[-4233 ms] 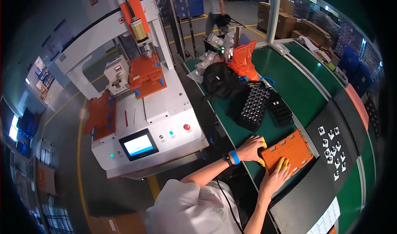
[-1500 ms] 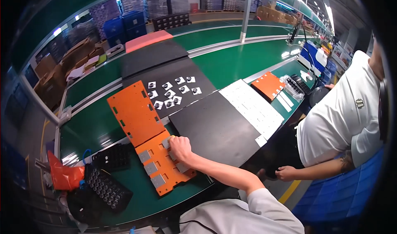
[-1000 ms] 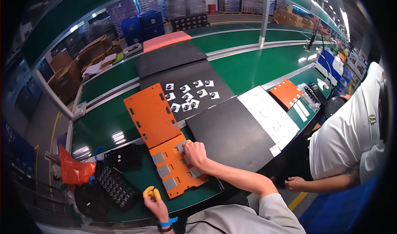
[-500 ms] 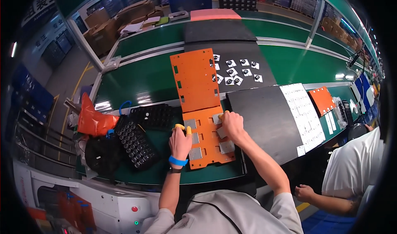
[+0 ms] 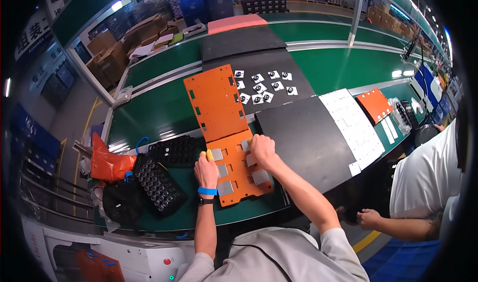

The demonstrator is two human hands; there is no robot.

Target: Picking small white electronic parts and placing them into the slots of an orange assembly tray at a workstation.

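Note:
A hinged orange fixture [image 5: 219,102] lies unfolded, its far leaf flat beyond the near leaf. Square grey metal plates sit in two columns on the near leaf. My left hand [image 5: 206,172], with yellow finger cots and a blue wristband, is closed at the left edge, fingertips against the far-left metal plate [image 5: 215,154]. Whether they grip it is hidden. Across from it, my right hand [image 5: 263,149] has its fingers curled down onto the far-right metal plate [image 5: 245,145], partly covering it. A tilted metal plate [image 5: 250,160] shows under that hand, and another plate [image 5: 260,177] lies nearer me.
Several small white squares with black round parts [image 5: 259,88] lie on a black mat beyond the fixture. Black trays [image 5: 158,182] and an orange bag [image 5: 109,160] are at left. A dark board [image 5: 298,137] and white sheet [image 5: 351,125] lie right; a co-worker's hand [image 5: 368,219] is beyond.
The whole view has shifted, so the bench appears further left. My left thumb and finger have come together near the far-left plate. My right hand stays at the far-right plate.

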